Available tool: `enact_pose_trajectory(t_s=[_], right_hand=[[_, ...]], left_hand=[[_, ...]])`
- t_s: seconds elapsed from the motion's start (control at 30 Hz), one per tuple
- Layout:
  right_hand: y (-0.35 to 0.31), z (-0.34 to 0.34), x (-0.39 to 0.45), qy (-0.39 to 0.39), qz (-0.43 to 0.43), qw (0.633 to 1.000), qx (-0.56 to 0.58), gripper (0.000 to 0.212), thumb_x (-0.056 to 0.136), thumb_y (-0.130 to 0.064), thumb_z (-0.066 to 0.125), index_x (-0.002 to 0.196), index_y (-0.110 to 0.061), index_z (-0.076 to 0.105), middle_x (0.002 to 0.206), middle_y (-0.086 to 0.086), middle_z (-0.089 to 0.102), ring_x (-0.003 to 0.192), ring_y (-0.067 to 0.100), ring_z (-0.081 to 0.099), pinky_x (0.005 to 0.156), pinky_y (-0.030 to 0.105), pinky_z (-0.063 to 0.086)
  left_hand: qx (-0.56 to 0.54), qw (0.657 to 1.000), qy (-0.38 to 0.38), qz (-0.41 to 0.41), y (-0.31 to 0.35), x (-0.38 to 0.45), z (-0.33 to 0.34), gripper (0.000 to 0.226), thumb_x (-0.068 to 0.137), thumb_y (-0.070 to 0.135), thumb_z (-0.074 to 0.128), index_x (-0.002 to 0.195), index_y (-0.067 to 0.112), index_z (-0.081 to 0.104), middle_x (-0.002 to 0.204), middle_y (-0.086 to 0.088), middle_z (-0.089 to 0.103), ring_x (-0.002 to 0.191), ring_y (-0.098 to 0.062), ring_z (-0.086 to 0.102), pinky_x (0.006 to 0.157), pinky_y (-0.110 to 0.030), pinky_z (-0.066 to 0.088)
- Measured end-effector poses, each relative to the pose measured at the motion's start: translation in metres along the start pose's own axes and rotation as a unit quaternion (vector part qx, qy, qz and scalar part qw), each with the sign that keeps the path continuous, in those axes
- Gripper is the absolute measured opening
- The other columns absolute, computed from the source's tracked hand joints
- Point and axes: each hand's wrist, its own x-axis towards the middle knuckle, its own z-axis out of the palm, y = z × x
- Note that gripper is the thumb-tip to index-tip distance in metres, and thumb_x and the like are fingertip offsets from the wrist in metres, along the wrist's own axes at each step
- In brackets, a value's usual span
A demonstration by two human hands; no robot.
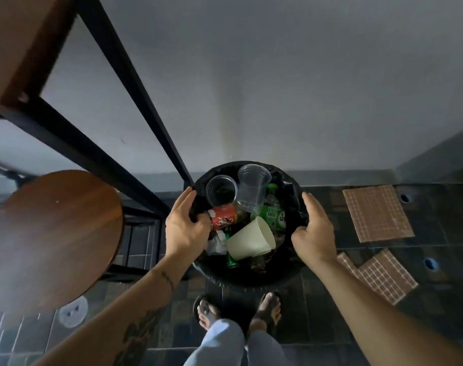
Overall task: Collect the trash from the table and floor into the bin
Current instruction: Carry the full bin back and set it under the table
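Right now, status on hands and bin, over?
Left hand and right hand gripping bin liner at opposite rims. Bin holds cups, bottles, can. Stool close left.

Bin point(247, 273) is standing on the floor point(317, 313) against the wall point(278, 88), just ahead of the person's feet point(238, 310). Left hand point(187, 228) is resting on the bin's left rim, right hand point(315, 231) on its right rim. Inside, two plastic cups point(238, 191) are lying at the back, a can point(223, 217) at left, a bottle point(274, 212) at right, a paper cup point(251, 240) in front. Counter point(22, 48) and stool point(53, 233) are standing to the left; tile sheets point(375, 212) are lying to the right.
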Motion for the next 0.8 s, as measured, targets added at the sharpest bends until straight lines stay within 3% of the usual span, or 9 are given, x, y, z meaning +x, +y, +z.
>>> enact_pose_trajectory(t_s=[0.07, 0.17, 0.27, 0.33, 0.43, 0.5, 0.6, 0.7, 0.8], right_hand=[[0.021, 0.024, 0.022, -0.011, 0.013, 1.000, 0.011, 0.080, 0.081, 0.015, 0.051, 0.151, -0.021, 0.038, 0.157, -0.003, 0.036, 0.145, 0.015, 0.032, 0.111, 0.024, 0.027], [0.057, 0.068, 0.055, -0.021, 0.008, 1.000, 0.016, 0.078, 0.081, 0.013, 0.052, 0.149, -0.022, 0.042, 0.155, -0.006, 0.039, 0.143, 0.011, 0.034, 0.112, 0.022, 0.026], [0.097, 0.120, 0.086, -0.032, 0.004, 0.999, 0.021, 0.075, 0.080, 0.011, 0.052, 0.148, -0.020, 0.044, 0.154, -0.004, 0.040, 0.143, 0.011, 0.035, 0.116, 0.027, 0.028], [0.123, 0.154, 0.102, -0.051, 0.011, 0.998, 0.025, 0.075, 0.080, 0.008, 0.053, 0.149, -0.020, 0.042, 0.155, -0.005, 0.039, 0.144, 0.011, 0.032, 0.118, 0.031, 0.027], [0.159, 0.203, 0.127, -0.060, 0.011, 0.998, 0.027, 0.073, 0.081, 0.006, 0.054, 0.149, -0.019, 0.042, 0.156, -0.004, 0.038, 0.144, 0.011, 0.032, 0.119, 0.035, 0.028], [0.179, 0.233, 0.143, -0.062, 0.013, 0.997, 0.033, 0.072, 0.082, 0.006, 0.055, 0.149, -0.018, 0.043, 0.156, -0.003, 0.039, 0.143, 0.011, 0.034, 0.118, 0.037, 0.030], [0.199, 0.269, 0.168, -0.078, 0.014, 0.996, 0.037, 0.072, 0.083, 0.004, 0.058, 0.149, -0.019, 0.042, 0.156, -0.003, 0.038, 0.144, 0.011, 0.033, 0.119, 0.034, 0.028], [0.210, 0.293, 0.187, -0.108, 0.017, 0.994, 0.023, 0.076, 0.083, 0.002, 0.058, 0.152, -0.022, 0.036, 0.159, -0.004, 0.033, 0.146, 0.011, 0.028, 0.120, 0.030, 0.022], [0.215, 0.308, 0.201, -0.131, 0.011, 0.991, -0.004, 0.079, 0.083, 0.001, 0.058, 0.153, -0.024, 0.032, 0.161, -0.006, 0.028, 0.147, 0.010, 0.024, 0.116, 0.021, 0.016]], left_hand=[[0.010, 1.000, 0.013, -0.024, -0.026, 0.013, 0.017, 0.075, 0.070, 0.029, 0.052, 0.144, 0.018, 0.055, 0.151, 0.007, 0.051, 0.127, -0.021, 0.059, 0.104, -0.043, 0.052], [0.012, 0.998, 0.024, -0.062, -0.075, 0.037, 0.047, 0.070, 0.075, 0.026, 0.054, 0.144, 0.016, 0.056, 0.151, 0.009, 0.049, 0.134, -0.006, 0.047, 0.112, -0.025, 0.039], [-0.024, 0.992, 0.062, -0.104, -0.135, 0.065, 0.077, 0.058, 0.085, 0.006, 0.057, 0.141, 0.019, 0.059, 0.136, 0.016, 0.057, 0.095, 0.010, 0.061, 0.083, -0.015, 0.054], [-0.040, 0.987, 0.084, -0.128, -0.172, 0.082, 0.097, 0.056, 0.086, 0.000, 0.054, 0.138, 0.018, 0.062, 0.137, 0.016, 0.058, 0.062, 0.003, 0.059, 0.054, -0.012, 0.050], [-0.065, 0.983, 0.101, -0.136, -0.222, 0.106, 0.125, 0.054, 0.084, 0.002, 0.052, 0.136, 0.015, 0.064, 0.145, 0.012, 0.057, 0.048, -0.007, 0.051, 0.043, -0.015, 0.041], [-0.061, 0.982, 0.113, -0.138, -0.251, 0.124, 0.142, 0.054, 0.082, 0.007, 0.053, 0.134, 0.015, 0.065, 0.144, 0.011, 0.058, 0.046, 0.000, 0.052, 0.046, -0.014, 0.044], [-0.066, 0.975, 0.134, -0.162, -0.286, 0.153, 0.160, 0.055, 0.078, 0.018, 0.052, 0.130, 0.020, 0.067, 0.136, 0.009, 0.064, 0.071, 0.002, 0.065, 0.068, -0.019, 0.054], [-0.081, 0.967, 0.152, -0.187, -0.315, 0.176, 0.172, 0.060, 0.073, 0.022, 0.049, 0.130, 0.023, 0.068, 0.123, 0.004, 0.072, 0.068, 0.004, 0.063, 0.070, -0.020, 0.055], [-0.091, 0.962, 0.162, -0.198, -0.331, 0.187, 0.179, 0.060, 0.072, 0.024, 0.049, 0.129, 0.022, 0.069, 0.132, 0.008, 0.068, 0.101, -0.005, 0.069, 0.093, -0.029, 0.055]])
